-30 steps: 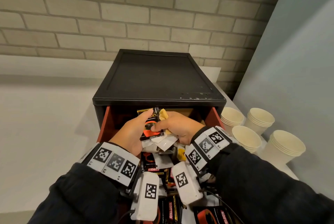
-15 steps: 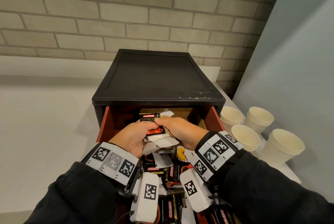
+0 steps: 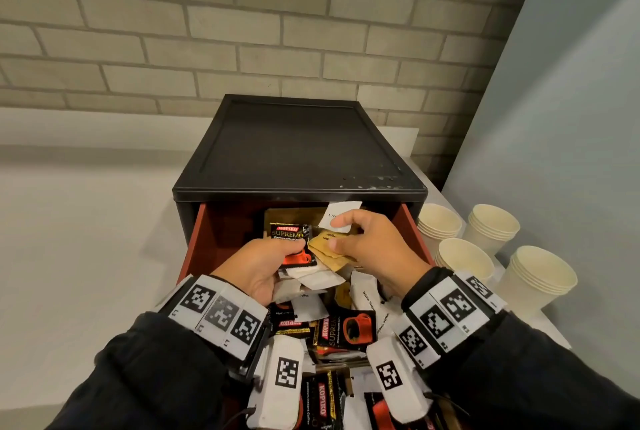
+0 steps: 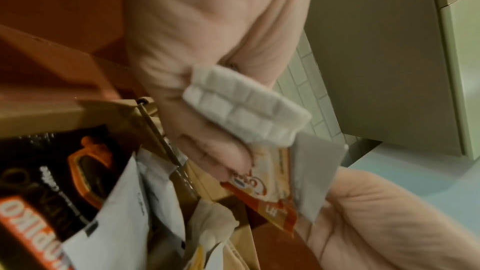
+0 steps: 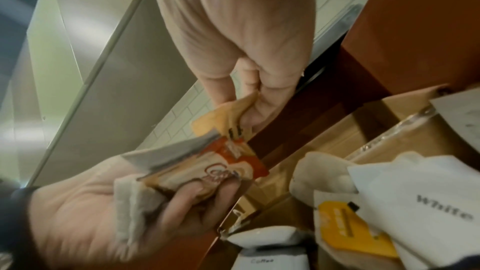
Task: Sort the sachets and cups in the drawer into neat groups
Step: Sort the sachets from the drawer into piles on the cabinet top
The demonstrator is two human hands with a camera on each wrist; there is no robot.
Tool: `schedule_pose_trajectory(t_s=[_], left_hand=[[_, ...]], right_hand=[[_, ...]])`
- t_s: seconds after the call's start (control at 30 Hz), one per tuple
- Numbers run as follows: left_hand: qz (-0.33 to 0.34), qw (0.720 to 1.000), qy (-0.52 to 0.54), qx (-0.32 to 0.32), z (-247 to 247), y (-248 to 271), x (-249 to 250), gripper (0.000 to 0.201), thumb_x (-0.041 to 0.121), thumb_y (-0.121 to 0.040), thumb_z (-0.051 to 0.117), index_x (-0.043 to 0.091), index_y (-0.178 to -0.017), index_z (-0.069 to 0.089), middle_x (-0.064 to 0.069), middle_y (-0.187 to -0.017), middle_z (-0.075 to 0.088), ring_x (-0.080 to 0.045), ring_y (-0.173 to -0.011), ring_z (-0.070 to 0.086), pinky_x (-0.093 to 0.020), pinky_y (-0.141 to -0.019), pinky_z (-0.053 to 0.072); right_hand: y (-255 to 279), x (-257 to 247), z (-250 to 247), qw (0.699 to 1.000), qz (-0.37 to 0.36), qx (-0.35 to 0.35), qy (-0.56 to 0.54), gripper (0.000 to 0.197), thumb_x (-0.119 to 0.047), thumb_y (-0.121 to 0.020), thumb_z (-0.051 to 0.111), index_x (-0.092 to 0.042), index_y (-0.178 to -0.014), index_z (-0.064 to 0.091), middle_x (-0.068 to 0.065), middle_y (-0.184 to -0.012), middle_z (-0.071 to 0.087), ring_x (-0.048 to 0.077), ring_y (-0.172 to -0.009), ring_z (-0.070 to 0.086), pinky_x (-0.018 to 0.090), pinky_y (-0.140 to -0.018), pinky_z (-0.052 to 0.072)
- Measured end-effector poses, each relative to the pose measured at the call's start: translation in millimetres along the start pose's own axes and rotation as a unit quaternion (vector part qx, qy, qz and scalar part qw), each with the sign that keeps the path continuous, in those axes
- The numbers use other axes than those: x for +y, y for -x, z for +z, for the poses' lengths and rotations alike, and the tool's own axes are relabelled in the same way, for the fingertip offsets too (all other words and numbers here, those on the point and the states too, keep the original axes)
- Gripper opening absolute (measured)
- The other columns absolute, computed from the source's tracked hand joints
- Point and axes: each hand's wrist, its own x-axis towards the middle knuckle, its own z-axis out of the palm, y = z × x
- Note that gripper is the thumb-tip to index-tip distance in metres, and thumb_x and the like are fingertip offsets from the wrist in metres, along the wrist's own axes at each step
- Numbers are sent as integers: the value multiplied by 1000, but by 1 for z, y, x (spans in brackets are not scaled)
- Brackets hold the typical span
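Drawer (image 3: 412, 221) pulled open from black cabinet (image 3: 298, 145) on counter (image 3: 86, 239), crammed with sachets (image 3: 341, 329). Paper cup stacks (image 3: 533, 277) at 3 o'clock of drawer. Left hand (image 3: 258, 266) grip clamped on black Kopiko sachet (image 3: 292, 242) plus white ones. Right hand (image 3: 377, 246) grip pinches tan sachet (image 3: 329, 251) at drawer's 12 o'clock end.

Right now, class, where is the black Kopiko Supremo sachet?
Head view: the black Kopiko Supremo sachet is held in the left hand, above the open drawer, beside the right hand.
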Motion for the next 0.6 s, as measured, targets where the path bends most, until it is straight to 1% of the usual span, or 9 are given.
schedule_pose_trajectory(t_s=[0.07,0.2,0.3,0.37,0.43,0.5,0.53,0.57,0.6], left_hand=[[0,1000,-1,18,0,0,1,13,13,-94,54,1,-90,57,-20,-75,65,-29,-43,64,-38,-35,52],[-5,998,-25,51,-3,-1,1,18,21,-95,52,3,-91,56,-17,-71,63,-25,-38,62,-32,-33,49],[-3,1000,2,19,-1,-4,1,36,38,-96,48,5,-96,62,-18,-75,68,-28,-49,67,-36,-41,55],[-14,1000,7,-20,0,-2,1,49,50,-92,48,4,-94,66,-20,-80,72,-31,-60,69,-40,-51,58],[-23,999,-6,-44,1,2,1,45,46,-89,55,3,-97,66,-20,-87,72,-31,-69,70,-42,-58,59],[-16,999,-17,-45,0,4,0,30,30,-91,59,1,-96,65,-18,-75,69,-28,-58,69,-34,-42,55],[-11,999,-17,-39,-1,5,0,24,24,-91,59,1,-94,65,-17,-73,69,-27,-53,68,-31,-38,53],[-5,999,-14,-28,-2,4,1,22,21,-91,60,1,-97,65,-17,-78,70,-28,-57,69,-32,-42,54],[2,1000,-5,-16,-4,2,2,24,21,-90,60,1,-102,66,-19,-89,71,-30,-69,70,-39,-55,59]], right_hand=[[0,0,2,999,-6,30,-8,26,-12,-82,70,-20,-105,61,-17,-88,48,2,-77,51,7,-58,44],[-1,-1,3,994,-8,58,-88,23,-10,-83,68,-22,-101,60,-5,-101,57,13,-94,60,20,-74,53],[0,-3,9,991,-1,51,-121,21,-10,-83,68,-20,-100,60,0,-101,60,17,-94,61,27,-79,54],[2,-2,17,996,-16,49,-77,20,-13,-82,70,-20,-97,59,0,-99,59,15,-90,58,24,-74,51],[4,0,25,998,-54,40,4,21,-17,-81,71,-23,-96,57,-5,-100,55,8,-89,51,13,-69,41],[5,-1,27,995,-86,19,47,20,-20,-81,71,-23,-96,59,-12,-102,52,2,-95,47,11,-76,39],[5,-2,26,995,-91,11,43,16,-21,-82,70,-22,-96,61,-13,-101,53,2,-96,48,15,-82,42],[4,-3,24,996,-84,11,22,11,-19,-83,68,-19,-94,64,-12,-96,56,3,-95,52,19,-83,45],[2,-5,21,997,-72,22,-11,6,-17,-85,65,-14,-90,67,-11,-89,59,5,-88,55,20,-78,48]])
